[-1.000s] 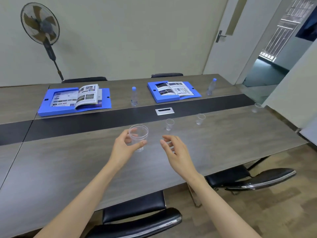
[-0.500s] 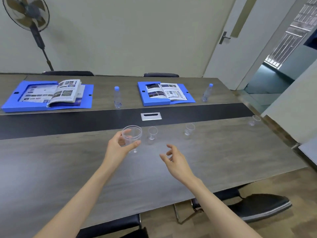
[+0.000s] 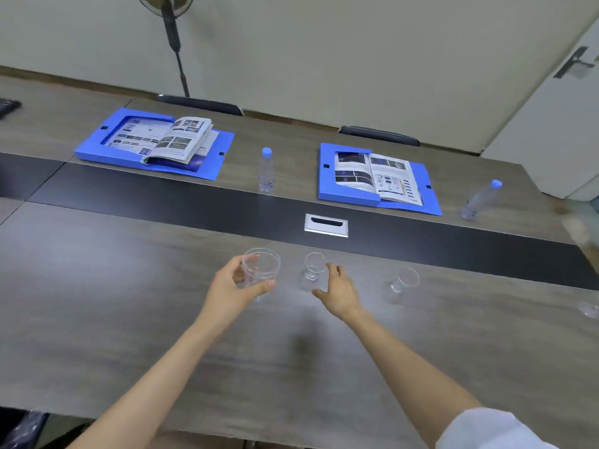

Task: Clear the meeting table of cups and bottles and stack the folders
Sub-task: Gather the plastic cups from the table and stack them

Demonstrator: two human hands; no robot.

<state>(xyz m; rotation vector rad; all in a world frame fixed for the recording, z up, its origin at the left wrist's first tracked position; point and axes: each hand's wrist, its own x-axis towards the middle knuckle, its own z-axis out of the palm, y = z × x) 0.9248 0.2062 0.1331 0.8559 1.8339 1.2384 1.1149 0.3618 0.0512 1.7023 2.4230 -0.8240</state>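
Observation:
My left hand (image 3: 231, 288) holds a clear plastic cup (image 3: 262, 265) just above the grey meeting table (image 3: 129, 303). My right hand (image 3: 340, 291) is open, its fingers beside a second clear cup (image 3: 313, 266) that stands on the table. A third cup (image 3: 405, 280) stands further right, and a fourth (image 3: 588, 307) is at the right edge. Two water bottles with blue caps stand beyond the dark strip: one in the middle (image 3: 266, 170), one at the right (image 3: 479, 199). Two open blue folders (image 3: 94, 147) (image 3: 348, 197) with booklets lie at the far side.
A metal cable port (image 3: 326, 224) sits in the black centre strip. Two chair backs (image 3: 201, 105) (image 3: 379, 135) show behind the table. A standing fan (image 3: 173, 34) is by the wall and a white door (image 3: 557, 102) is at the right.
My right hand has reached forward to the second cup. My left hand still holds its cup. The view has swung left and tilted down.

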